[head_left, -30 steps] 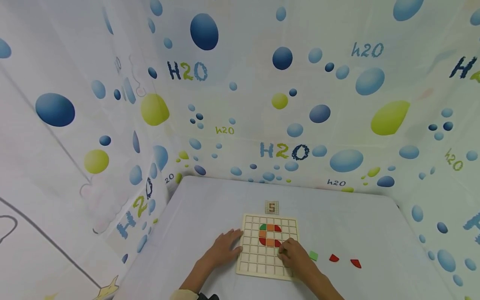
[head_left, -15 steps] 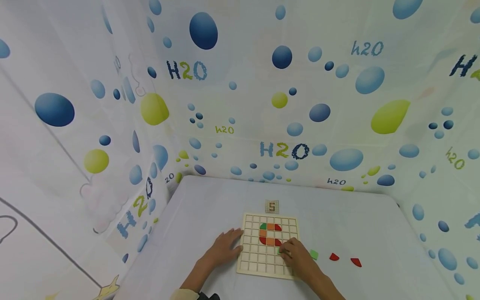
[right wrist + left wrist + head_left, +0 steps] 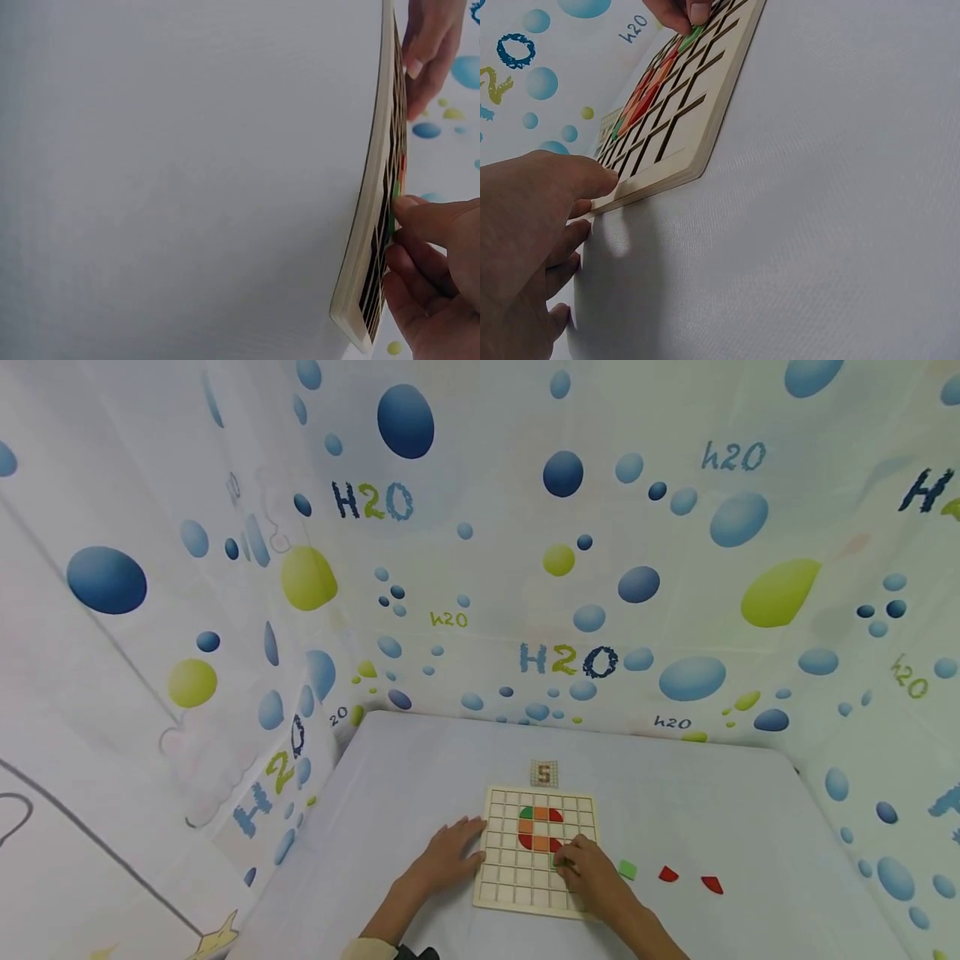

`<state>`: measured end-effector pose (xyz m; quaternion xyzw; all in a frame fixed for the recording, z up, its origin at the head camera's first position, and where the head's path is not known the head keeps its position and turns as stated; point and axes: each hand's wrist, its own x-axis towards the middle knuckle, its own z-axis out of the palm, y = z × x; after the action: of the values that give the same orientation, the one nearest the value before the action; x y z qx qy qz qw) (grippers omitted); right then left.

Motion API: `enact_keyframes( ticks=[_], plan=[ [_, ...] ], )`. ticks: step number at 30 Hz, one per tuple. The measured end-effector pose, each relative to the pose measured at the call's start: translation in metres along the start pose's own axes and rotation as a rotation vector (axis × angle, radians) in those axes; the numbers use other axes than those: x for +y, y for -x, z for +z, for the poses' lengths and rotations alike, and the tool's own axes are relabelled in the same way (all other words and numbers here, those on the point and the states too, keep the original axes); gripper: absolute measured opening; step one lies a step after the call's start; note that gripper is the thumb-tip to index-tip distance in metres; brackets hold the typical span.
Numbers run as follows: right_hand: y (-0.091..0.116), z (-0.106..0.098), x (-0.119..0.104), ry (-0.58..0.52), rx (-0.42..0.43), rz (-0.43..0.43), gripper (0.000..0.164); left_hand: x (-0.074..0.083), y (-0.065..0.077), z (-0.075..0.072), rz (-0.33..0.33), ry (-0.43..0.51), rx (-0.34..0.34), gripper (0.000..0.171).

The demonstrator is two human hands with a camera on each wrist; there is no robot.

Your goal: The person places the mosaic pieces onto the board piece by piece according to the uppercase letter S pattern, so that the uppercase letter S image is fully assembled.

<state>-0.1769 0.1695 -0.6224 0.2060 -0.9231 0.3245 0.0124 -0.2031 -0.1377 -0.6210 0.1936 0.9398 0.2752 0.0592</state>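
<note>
A pale wooden grid board [image 3: 510,893] lies on the white table, with red, orange and green pieces [image 3: 542,814] set in several of its cells. My left hand [image 3: 447,857] rests against the board's left edge; its thumb touches the rim in the left wrist view. Over the board's right half, my right hand [image 3: 588,872] pinches a green piece [image 3: 692,36] at a cell just below the lower red piece. Fingers cover much of this green piece, so its full shape cannot be told. In the right wrist view, thumb and fingertips [image 3: 409,206] meet at the grid.
A light green square tile [image 3: 627,870] and two red quarter-round pieces, one nearer [image 3: 667,875] and one farther right [image 3: 712,885], lie right of the board. Behind the board is a small gridded card [image 3: 543,773] with an S-like pattern. A printed curtain surrounds the table.
My right hand has shifted slightly left over the board with the green piece in its fingertips. The left hand keeps its place at the board's edge.
</note>
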Motion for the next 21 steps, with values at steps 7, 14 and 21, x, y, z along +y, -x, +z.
enact_keyframes(
  ticks=[7, 14, 21],
  plan=[
    [-0.0011, -0.0009, -0.0011, 0.015, -0.008, -0.01, 0.013, -0.0001, 0.0003, 0.0, -0.005, -0.001, 0.0, 0.056],
    [-0.0009, -0.0019, -0.0029, 0.065, -0.015, 0.004, 0.012, -0.0013, -0.0016, 0.0006, -0.011, -0.007, -0.006, 0.056],
    [0.0003, -0.0019, -0.0002, 0.08, 0.0, -0.026, 0.011, 0.0002, -0.002, 0.0004, -0.016, -0.005, -0.01, 0.056]
  ],
)
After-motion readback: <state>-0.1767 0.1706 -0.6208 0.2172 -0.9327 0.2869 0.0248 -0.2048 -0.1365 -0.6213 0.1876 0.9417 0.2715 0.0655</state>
